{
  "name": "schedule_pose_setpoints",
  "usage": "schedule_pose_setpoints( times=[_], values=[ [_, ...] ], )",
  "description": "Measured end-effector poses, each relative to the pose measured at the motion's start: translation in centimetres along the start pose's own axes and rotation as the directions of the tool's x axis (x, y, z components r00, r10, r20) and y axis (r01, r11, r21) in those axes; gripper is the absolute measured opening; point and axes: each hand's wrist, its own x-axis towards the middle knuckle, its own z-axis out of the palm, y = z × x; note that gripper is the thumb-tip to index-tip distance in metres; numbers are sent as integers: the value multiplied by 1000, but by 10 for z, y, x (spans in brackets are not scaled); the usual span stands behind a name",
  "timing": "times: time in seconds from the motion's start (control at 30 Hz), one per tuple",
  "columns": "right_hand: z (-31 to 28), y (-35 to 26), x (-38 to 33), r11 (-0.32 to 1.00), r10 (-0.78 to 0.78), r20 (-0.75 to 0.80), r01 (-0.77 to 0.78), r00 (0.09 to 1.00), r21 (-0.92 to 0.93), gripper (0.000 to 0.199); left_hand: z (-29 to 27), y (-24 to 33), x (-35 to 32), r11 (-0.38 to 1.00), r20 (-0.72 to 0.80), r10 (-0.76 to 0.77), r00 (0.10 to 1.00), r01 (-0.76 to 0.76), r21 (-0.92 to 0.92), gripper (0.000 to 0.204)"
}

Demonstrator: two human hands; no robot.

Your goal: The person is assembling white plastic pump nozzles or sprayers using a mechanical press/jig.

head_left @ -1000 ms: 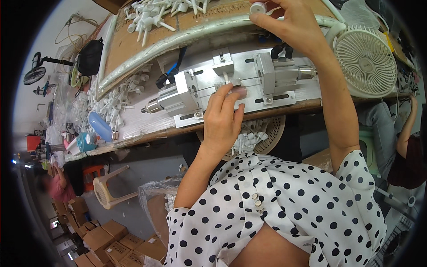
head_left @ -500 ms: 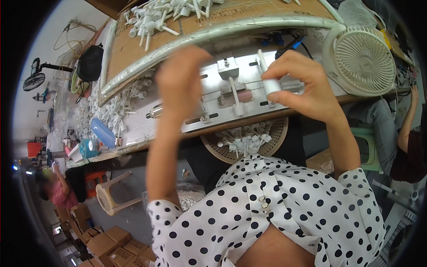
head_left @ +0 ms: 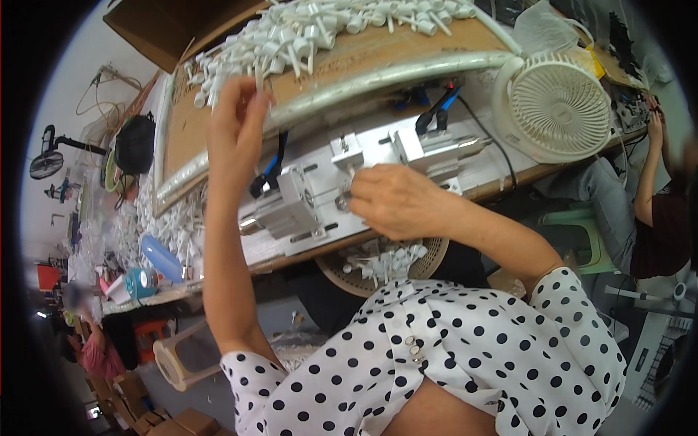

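My left hand [head_left: 238, 120] is raised over the cardboard-lined tray, thumb and fingers pinched on a white plastic piece with a thin stem [head_left: 259, 78]; only the stem's upper part shows. My right hand [head_left: 396, 202] is closed at the middle of the metal fixture [head_left: 338, 231] on the bench, below its small upright block [head_left: 347, 151]. What its fingers hold is hidden by the hand. Beyond my left hand lies a heap of white capped stems [head_left: 298, 43] on the tray [head_left: 349, 69].
A white fan [head_left: 560, 109] stands right of the fixture. Cylinders with blue hoses [head_left: 273, 171] flank the fixture. Below the bench edge, a basket [head_left: 436, 258] holds white pieces. More white pieces [head_left: 163, 225] lie left, beside a blue plastic piece [head_left: 161, 258]. Another person's arm [head_left: 647, 167] shows far right.
My left hand has moved up and left toward the heap and now pinches a white piece. My right hand, earlier holding a white capped stem above the fixture, has come down left onto its middle.
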Motion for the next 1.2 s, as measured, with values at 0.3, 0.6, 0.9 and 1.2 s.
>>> schedule_pose_setpoints(
  times=[0.3, 0.6, 0.9, 1.2],
  values=[
    [-70, 108, 42, 916, 236, -299, -314, 925, -249, 20, 45, 41, -123, 922, -231, -230, 945, 135, -364, 7],
    [-101, 165, 29, 761, 490, -98, -480, 866, -437, 18, 73, 36, -144, 986, 43, -65, 997, 58, 158, 32],
    [-95, 71, 9, 919, 370, -219, -320, 903, 231, 21, 93, 37, -142, 930, 136, 62, 989, -107, 352, 31],
    [-72, 21, 3, 957, 202, -287, -125, 937, 263, 22, 67, 36, -115, 981, 238, 73, 968, -112, 156, 36]
  ],
)
